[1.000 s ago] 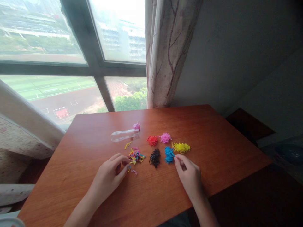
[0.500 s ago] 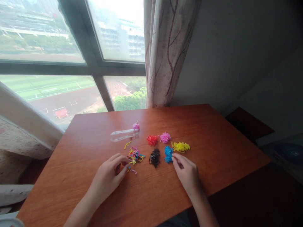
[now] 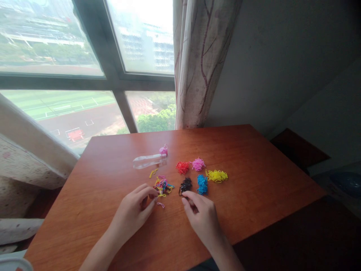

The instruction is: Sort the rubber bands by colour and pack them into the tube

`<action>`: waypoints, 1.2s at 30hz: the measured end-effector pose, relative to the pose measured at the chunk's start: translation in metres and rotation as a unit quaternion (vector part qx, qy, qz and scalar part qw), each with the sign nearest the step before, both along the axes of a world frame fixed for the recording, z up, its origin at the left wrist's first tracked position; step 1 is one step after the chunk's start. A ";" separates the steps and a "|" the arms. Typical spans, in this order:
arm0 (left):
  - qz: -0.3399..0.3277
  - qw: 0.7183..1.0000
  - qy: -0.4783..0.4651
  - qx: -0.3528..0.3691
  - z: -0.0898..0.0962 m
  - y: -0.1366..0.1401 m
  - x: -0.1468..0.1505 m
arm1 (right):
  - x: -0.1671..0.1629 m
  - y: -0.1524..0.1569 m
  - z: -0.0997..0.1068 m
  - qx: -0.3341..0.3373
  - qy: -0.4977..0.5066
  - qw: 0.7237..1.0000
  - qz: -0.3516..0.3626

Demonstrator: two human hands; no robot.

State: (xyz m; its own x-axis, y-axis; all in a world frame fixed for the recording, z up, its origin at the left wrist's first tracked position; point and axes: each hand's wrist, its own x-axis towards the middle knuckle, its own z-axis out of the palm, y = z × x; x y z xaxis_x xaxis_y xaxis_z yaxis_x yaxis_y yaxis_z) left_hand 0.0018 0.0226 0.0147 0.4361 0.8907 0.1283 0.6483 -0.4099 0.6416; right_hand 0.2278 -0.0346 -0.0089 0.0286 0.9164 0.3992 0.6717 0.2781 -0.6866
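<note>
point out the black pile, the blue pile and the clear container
Black pile (image 3: pixel 186 184), head view: middle of the pile
Blue pile (image 3: pixel 202 184), head view: middle of the pile
Clear container (image 3: pixel 147 162), head view: middle of its side

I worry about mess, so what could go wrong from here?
The right hand is at the black pile, close to the blue pile, so a nudge might mix them. The red pile and pink pile lie very close; they could tangle. A loose pink band lies near the left hand, which might sweep it aside.

Brown wooden table (image 3: pixel 254 165) beneath a bright gridded window (image 3: pixel 113 84), patterned curtains (image 3: pixel 204 64), dim grey wall (image 3: pixel 270 67).
</note>
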 end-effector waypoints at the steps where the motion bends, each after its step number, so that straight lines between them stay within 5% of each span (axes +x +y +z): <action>1: -0.002 1.000 0.000 -0.002 0.000 0.000 0.000 | -0.009 0.001 0.002 -0.009 -0.011 1.000 0.013; 6: -0.024 1.000 0.007 -0.007 0.001 -0.002 0.003 | -0.036 0.007 0.010 -0.051 -0.065 0.996 0.042; 15: -0.050 0.999 -0.003 -0.012 0.005 -0.005 0.006 | -0.033 0.007 0.014 -0.040 -0.069 0.997 0.020; 21: -0.037 0.999 0.020 0.003 0.003 -0.002 0.003 | 0.034 0.002 0.012 -0.015 -0.015 0.994 -0.108; 26: -0.034 0.999 0.029 0.004 0.001 0.001 0.000 | 0.110 0.006 -0.005 0.004 -0.061 0.960 -0.272; 36: 0.006 1.000 0.015 0.018 -0.002 0.007 -0.005 | 0.125 0.025 -0.023 -0.036 -0.077 0.957 -0.277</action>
State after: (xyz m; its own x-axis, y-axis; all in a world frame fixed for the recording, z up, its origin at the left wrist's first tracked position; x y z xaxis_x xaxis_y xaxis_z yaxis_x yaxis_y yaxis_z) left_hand -0.0032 0.0296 0.0123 0.4299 0.8909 0.1464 0.6721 -0.4241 0.6070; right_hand 0.3528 -0.0094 -0.0323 0.4641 0.8028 0.3743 0.7968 -0.1938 -0.5724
